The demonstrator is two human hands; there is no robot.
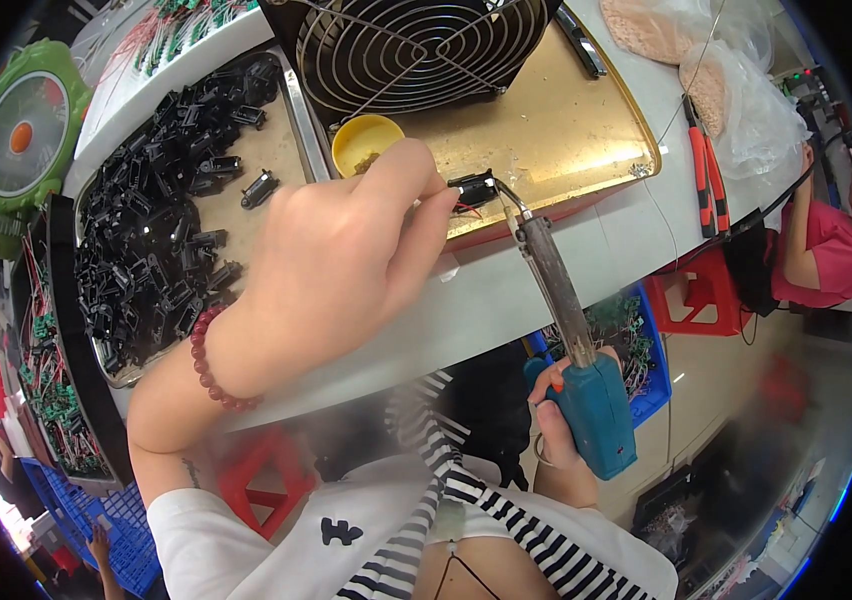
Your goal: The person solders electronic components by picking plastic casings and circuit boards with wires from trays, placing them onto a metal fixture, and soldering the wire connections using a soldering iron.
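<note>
My left hand (341, 235), with a red bead bracelet at the wrist, is closed in a pinch on a small black plastic part (473, 188). A short red wire shows under that part, at the edge of a gold-coloured tray. My right hand (561, 435) is wrapped round the handle of a teal soldering gun (596, 415). Its bent tip reaches the right end of the black part; whether they touch I cannot tell. Just behind my left fingers stands a yellow cup (366, 140) with brownish stuff inside, partly hidden by the hand.
Many loose black parts (161, 215) fill a metal tray at left. A black fan with a wire guard (426, 50) stands on the gold tray (576, 130). Red-handled pliers (706, 180) and plastic bags (746, 100) lie at right. A green fan (26, 135) is far left; people sit nearby.
</note>
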